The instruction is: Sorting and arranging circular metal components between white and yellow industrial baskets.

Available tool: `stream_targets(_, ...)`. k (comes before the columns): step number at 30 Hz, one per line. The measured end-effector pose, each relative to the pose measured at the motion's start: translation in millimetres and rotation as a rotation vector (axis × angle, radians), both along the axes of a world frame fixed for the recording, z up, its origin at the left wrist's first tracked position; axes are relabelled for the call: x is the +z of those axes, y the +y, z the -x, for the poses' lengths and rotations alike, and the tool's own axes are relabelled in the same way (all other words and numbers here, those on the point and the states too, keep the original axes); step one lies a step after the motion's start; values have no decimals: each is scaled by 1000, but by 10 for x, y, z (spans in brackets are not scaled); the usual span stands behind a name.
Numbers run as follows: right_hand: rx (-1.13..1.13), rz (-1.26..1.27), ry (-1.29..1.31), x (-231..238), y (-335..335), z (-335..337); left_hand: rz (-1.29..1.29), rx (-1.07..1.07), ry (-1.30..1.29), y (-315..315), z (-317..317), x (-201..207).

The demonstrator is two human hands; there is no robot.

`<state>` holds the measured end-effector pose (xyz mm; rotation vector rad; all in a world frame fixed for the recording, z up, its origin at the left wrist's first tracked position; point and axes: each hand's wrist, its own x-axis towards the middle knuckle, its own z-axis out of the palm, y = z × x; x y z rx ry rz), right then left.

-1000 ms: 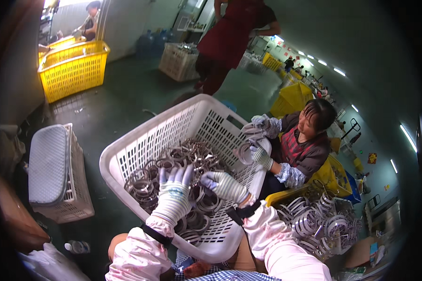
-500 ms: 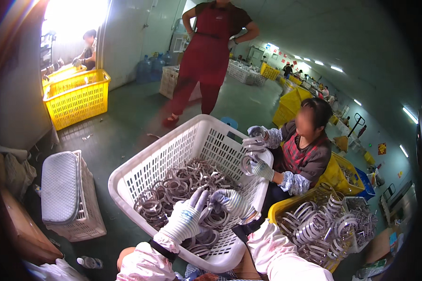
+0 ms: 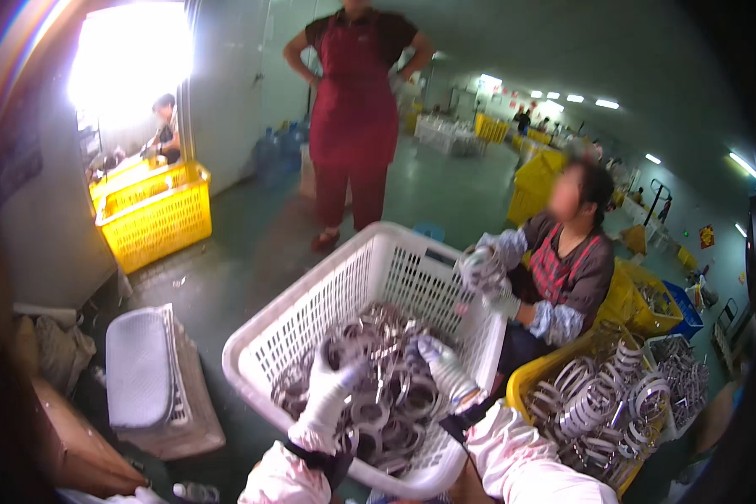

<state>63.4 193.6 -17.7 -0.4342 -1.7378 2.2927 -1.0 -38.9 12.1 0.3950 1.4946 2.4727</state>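
**White basket (image 3: 336,294) with a heap of metal rings (image 3: 370,413)**

The white basket is the biggest one, and it sits tipped in front of the person. Its sides have lots of small holes. The rings lie in a messy heap at the bottom, some flat and some on edge.

Just right of it is a yellow basket (image 3: 554,361), piled high with more shiny rings. Well away, by the bright door, stands a yellow crate (image 3: 160,223); I can't see well what is in it. On the left is a white box (image 3: 195,395) with a grey pad (image 3: 139,370) on top.

A co-worker (image 3: 573,269) sits at the right side and holds a bunch of rings by the rim.

Both of the person's hands wear gloves and reach into the heap. The left hand (image 3: 336,382) is half curled, thumb apart from the fingers. The right hand (image 3: 443,365) points up and left, fingers bent. I can't tell if either grips a ring.
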Motion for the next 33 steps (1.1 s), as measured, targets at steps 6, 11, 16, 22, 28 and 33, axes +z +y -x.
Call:
stream_targets(6,290,-79,69,65,-245,137,-378,-147,-97,-43,168,119)
stream_targets(11,377,-46,65,40,-491,38,-415,-244,-190,-123,233,-174)
stream_targets(16,320,-128,40,192,-562,-22,-374,-387,-59,-117,238,-256)
stream_targets(22,-48,-395,309,258,-594,-63,-144,-124,-72,-16,-1,-11)
stream_targets(28,-165,-434,343,388,-511,-123,91,-249,246,211,-310,13)
stream_targets(33,-212,-833,260,493,-423,-167,67,-423,104,219,-278,-78)
